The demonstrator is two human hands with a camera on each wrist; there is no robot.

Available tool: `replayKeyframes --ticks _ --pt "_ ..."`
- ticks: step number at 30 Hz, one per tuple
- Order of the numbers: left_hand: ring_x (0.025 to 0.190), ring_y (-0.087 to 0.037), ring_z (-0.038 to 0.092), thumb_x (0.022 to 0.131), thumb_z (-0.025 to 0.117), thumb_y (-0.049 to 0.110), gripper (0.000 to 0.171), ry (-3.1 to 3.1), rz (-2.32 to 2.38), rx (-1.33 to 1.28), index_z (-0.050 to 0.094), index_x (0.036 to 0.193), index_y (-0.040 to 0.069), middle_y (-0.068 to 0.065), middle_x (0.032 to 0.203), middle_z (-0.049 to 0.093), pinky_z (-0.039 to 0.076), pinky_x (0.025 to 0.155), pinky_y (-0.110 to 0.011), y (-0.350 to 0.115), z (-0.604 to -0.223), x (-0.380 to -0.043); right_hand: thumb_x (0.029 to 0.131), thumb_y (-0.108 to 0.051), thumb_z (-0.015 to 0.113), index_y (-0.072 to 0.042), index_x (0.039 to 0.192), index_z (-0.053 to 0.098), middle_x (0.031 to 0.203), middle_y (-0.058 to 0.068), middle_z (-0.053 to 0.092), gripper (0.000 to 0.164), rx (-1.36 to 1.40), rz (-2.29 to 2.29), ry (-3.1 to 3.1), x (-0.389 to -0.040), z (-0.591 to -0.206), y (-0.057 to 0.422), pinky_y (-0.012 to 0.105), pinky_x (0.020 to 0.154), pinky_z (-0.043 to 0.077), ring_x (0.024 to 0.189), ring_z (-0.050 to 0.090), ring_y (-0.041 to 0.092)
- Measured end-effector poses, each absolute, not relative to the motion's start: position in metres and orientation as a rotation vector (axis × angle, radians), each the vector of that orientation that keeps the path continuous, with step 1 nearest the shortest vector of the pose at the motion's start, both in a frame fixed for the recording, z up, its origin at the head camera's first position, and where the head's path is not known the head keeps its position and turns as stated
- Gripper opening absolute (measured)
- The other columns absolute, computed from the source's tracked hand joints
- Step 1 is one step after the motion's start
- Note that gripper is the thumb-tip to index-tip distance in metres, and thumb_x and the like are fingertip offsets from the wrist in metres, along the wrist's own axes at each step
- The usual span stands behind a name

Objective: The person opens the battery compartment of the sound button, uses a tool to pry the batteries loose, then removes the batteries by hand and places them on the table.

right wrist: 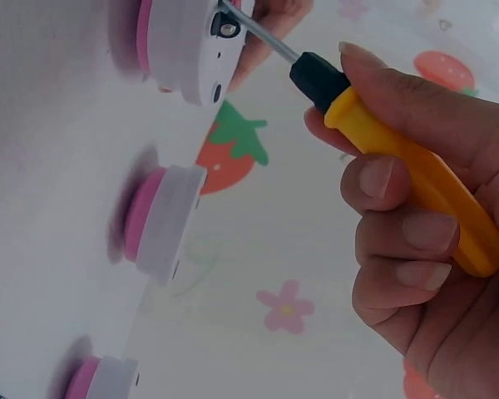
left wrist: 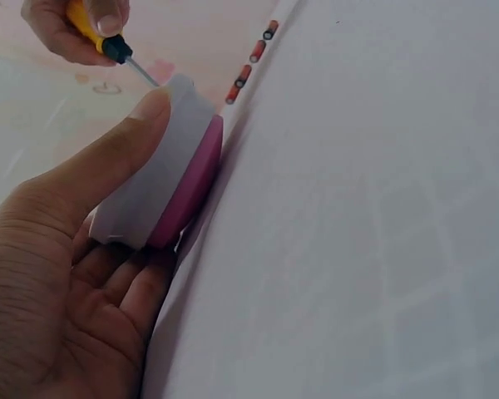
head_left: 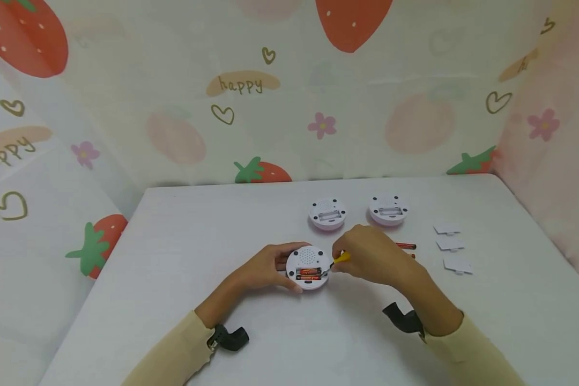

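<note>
A round white device (head_left: 307,254) with a pink underside lies on the table, its battery compartment uncovered and facing up. Two red batteries (head_left: 310,275) sit side by side in that compartment. My left hand (head_left: 264,268) grips the device from the left, thumb at the near rim and fingers round the far side. In my right hand (head_left: 373,258) is a screwdriver (right wrist: 416,170) with a yellow handle and dark collar, the fingers curled round the handle. The metal tip touches the compartment's right end, by the battery ends; exact contact is too small to tell.
Two similar devices, one at back centre (head_left: 327,213) and another to its right (head_left: 388,209), show compartments without batteries. Loose red batteries (head_left: 406,246) lie behind my right wrist, partly hidden. Three white covers (head_left: 450,244) lie in a column at the right of the table (head_left: 183,225).
</note>
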State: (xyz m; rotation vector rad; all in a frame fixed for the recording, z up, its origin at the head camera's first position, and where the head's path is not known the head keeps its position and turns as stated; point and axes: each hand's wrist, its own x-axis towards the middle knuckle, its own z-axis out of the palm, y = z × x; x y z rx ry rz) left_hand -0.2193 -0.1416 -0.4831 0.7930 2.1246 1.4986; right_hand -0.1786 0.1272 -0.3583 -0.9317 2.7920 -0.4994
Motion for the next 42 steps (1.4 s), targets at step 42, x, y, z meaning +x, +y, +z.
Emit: replayKeyframes --ticks 42 --pt "0.123 -0.014 0.061 0.072 0.094 0.013 0.091 2.153 1.481 0.787 0.049 0.151 0.020 0.003 0.145 0.056 0.049 0.103 -0.027 -0.144 -0.482 -0.219 0.084 -0.024 0.085 -0.016 0.084 0.083 0.079 -0.003 0.076 0.008 -0.776 -0.944 2.556 -0.205 -0.376 0.145 0.031 0.062 0.049 0.071 0.060 0.015"
